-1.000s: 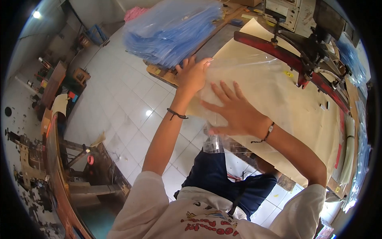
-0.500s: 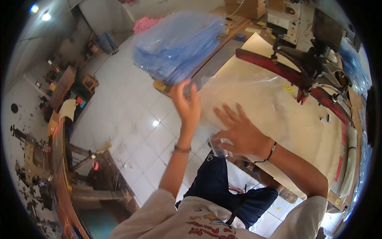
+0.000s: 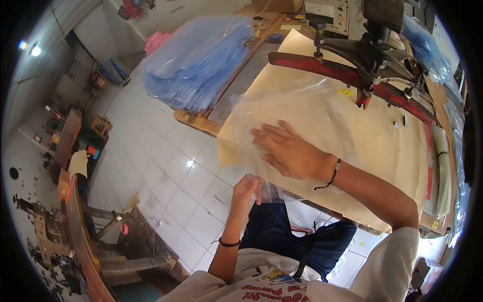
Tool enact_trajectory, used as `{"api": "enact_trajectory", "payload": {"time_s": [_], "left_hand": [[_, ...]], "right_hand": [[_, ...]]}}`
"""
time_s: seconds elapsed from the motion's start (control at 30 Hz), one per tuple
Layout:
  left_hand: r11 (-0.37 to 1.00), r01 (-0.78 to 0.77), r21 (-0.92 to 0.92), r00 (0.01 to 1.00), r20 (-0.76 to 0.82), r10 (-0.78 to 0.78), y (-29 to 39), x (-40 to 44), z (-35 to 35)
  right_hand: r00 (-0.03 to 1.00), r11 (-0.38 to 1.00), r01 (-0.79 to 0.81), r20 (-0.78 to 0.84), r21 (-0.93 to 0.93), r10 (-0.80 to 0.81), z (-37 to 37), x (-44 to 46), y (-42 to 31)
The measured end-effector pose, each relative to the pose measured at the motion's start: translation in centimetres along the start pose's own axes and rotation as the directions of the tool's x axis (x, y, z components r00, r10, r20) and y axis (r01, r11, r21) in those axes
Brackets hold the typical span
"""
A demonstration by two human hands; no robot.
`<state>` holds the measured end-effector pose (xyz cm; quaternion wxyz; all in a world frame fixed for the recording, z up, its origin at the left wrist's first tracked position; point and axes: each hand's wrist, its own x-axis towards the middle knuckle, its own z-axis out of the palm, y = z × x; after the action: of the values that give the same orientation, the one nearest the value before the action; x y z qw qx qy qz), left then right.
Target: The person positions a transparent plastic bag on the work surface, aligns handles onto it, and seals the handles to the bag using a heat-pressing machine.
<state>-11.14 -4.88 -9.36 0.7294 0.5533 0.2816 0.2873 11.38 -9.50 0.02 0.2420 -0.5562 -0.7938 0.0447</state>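
Note:
A clear plastic sheet (image 3: 312, 108) lies over the tan paper (image 3: 387, 146) on the worktable, its near corner hanging past the table's front edge. My left hand (image 3: 246, 190) pinches that near edge between thumb and fingers, just off the table. My right hand (image 3: 289, 151) rests flat on top of the sheet with its fingers stretched out. Above the far part of the sheet, apart from my hands, is the red bar (image 3: 347, 78) of a black press machine (image 3: 367, 55).
A tall stack of bluish plastic sheets (image 3: 196, 60) sits at the table's far left, beside pink material (image 3: 157, 42). A control box (image 3: 327, 15) stands behind the press. Bundled pale strips (image 3: 443, 171) lie at the right edge. A wooden bench (image 3: 121, 267) is at lower left.
My left hand has dropped from beside the stack to the sheet's near edge and taken hold of it. My right hand has shifted slightly and now lies flatter on the sheet. The camera view has turned.

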Motion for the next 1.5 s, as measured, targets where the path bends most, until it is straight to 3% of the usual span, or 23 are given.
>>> {"api": "enact_trajectory", "payload": {"time_s": [0.03, 0.17, 0.33, 0.57, 0.67, 0.87, 1.07, 1.27, 1.5], "left_hand": [[0.999, 0.033, -0.027, 0.997, 0.065, -0.031, 0.5, 0.2, -0.9], [0.985, -0.057, 0.163, 0.996, -0.052, 0.066, 1.4, 2.6, -1.7], [0.997, -0.075, -0.006, 0.997, -0.013, 0.075, 2.6, 2.8, 0.4], [0.982, -0.054, -0.183, 0.995, 0.071, 0.068, 0.9, 2.6, -0.8], [0.987, -0.034, -0.156, 0.998, -0.064, 0.024, 2.8, 2.3, 0.9], [1.000, -0.017, -0.016, 0.998, -0.057, 0.016, 3.5, 3.1, 0.8], [0.998, -0.016, -0.057, 0.999, -0.046, 0.013, 3.2, 3.2, 0.4], [0.960, 0.075, -0.269, 0.994, 0.098, -0.050, 3.3, 2.8, 0.1], [0.969, 0.116, -0.218, 0.992, 0.072, -0.103, 3.1, -0.4, 2.1]], "right_hand": [[1.000, 1.000, -0.013, 0.011, -0.008, 0.013, 0.0, 0.0, 0.0], [0.999, 1.000, -0.012, -0.035, 0.028, 0.013, 0.2, -0.1, 0.1], [0.984, 0.992, -0.061, -0.158, 0.112, 0.078, 0.3, 0.4, 0.6], [0.982, 0.992, 0.029, -0.189, 0.125, -0.005, 0.3, 0.1, 1.1], [0.986, 0.986, 0.027, -0.164, 0.163, 0.000, -0.4, 0.1, 1.1], [0.983, 0.982, 0.001, -0.181, 0.190, 0.034, -0.3, 0.2, 0.8], [0.975, 0.991, 0.041, -0.223, 0.124, -0.012, 0.4, 0.2, 1.1], [0.975, 0.992, 0.054, -0.222, 0.118, -0.026, -0.1, 0.1, 1.0], [0.958, 0.984, 0.044, -0.288, 0.171, 0.007, 0.5, 0.2, 1.4]]}}
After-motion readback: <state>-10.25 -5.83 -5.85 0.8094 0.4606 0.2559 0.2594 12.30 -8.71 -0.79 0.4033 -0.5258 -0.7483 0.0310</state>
